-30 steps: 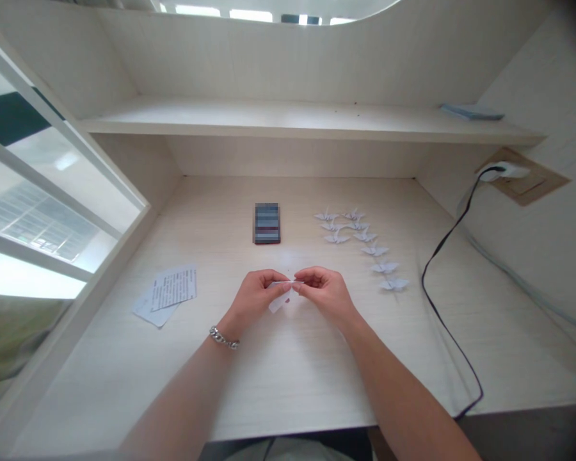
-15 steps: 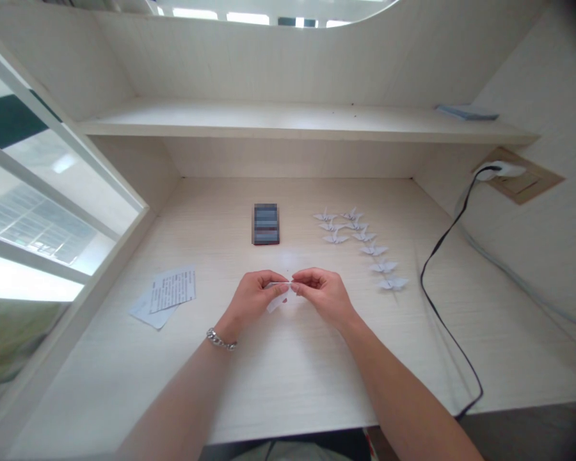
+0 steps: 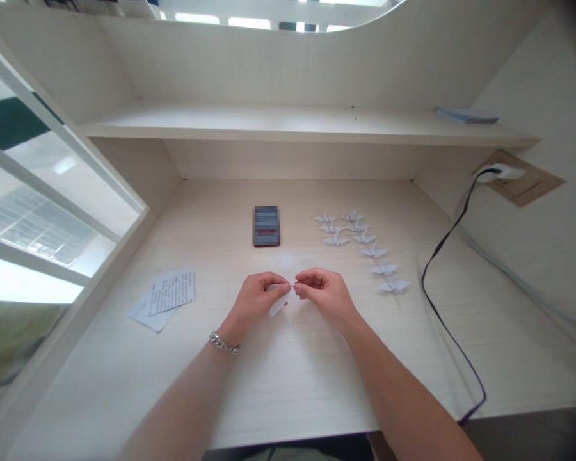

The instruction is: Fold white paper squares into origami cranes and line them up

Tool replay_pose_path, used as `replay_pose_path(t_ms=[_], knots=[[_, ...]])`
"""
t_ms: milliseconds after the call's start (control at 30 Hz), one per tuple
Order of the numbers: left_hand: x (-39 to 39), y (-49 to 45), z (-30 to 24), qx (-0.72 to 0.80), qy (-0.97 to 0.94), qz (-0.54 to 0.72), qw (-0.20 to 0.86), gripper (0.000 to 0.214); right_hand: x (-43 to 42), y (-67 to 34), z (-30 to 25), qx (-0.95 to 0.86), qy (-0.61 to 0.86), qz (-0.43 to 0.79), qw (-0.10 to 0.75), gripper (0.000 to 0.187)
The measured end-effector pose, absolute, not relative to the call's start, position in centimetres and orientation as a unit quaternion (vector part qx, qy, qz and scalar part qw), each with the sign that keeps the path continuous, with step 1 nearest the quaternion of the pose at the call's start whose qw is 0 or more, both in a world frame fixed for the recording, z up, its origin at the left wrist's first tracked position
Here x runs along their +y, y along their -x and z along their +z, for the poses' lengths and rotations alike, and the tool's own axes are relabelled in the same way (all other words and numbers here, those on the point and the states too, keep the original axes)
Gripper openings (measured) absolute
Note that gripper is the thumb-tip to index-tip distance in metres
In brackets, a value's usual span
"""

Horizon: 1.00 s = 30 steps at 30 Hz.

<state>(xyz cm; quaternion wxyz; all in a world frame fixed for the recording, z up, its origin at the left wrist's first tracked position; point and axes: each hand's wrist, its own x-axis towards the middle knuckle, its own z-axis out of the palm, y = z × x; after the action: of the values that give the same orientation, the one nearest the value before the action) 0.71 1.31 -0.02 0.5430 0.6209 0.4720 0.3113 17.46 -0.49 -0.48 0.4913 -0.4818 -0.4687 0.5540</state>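
Note:
Between my hands, above the middle of the desk, is a small folded piece of white paper [image 3: 279,305]. My left hand [image 3: 263,296] pinches it between thumb and forefinger, and a pale flap hangs below the thumb. At the paper's other end, my right hand [image 3: 322,291] grips it with closed fingertips. The exact fold is too small to make out. To the right of my hands, several white paper cranes [image 3: 374,252] stand on the desk in a loose double row that trails toward me.
A phone [image 3: 266,225] lies beyond my hands. Printed paper sheets [image 3: 173,292] overlap on the left. A black cable [image 3: 441,301] runs from the wall socket [image 3: 521,178] down over the desk's right side. Above the back is a shelf [image 3: 288,121] with a flat item [image 3: 466,115].
My fingertips have moved slightly apart at the folded paper, and the flap under my left thumb has shifted a little to the right. Both hands keep their hold.

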Motion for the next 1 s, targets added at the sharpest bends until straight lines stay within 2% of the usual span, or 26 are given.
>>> replay_pose_path(t_ms=[300, 533, 700, 1000], knots=[[1.2, -0.9, 0.1, 0.468, -0.596, 0.312, 0.573, 0.032, -0.5, -17.2, -0.5, -0.452, 0.489, 0.548, 0.506, 0.027], [1.0, -1.3, 0.6, 0.442, -0.506, 0.34, 0.658, 0.032, -0.6, -17.3, 0.1, -0.411, 0.473, 0.579, 0.521, 0.03], [0.8, -1.5, 0.8, 0.424, -0.442, 0.352, 0.708, 0.029, -0.6, -17.5, 0.4, -0.4, 0.45, 0.6, 0.526, 0.028], [0.8, -1.5, 0.6, 0.422, -0.425, 0.342, 0.725, 0.026, -0.6, -17.7, 0.6, -0.417, 0.467, 0.574, 0.528, 0.024]])
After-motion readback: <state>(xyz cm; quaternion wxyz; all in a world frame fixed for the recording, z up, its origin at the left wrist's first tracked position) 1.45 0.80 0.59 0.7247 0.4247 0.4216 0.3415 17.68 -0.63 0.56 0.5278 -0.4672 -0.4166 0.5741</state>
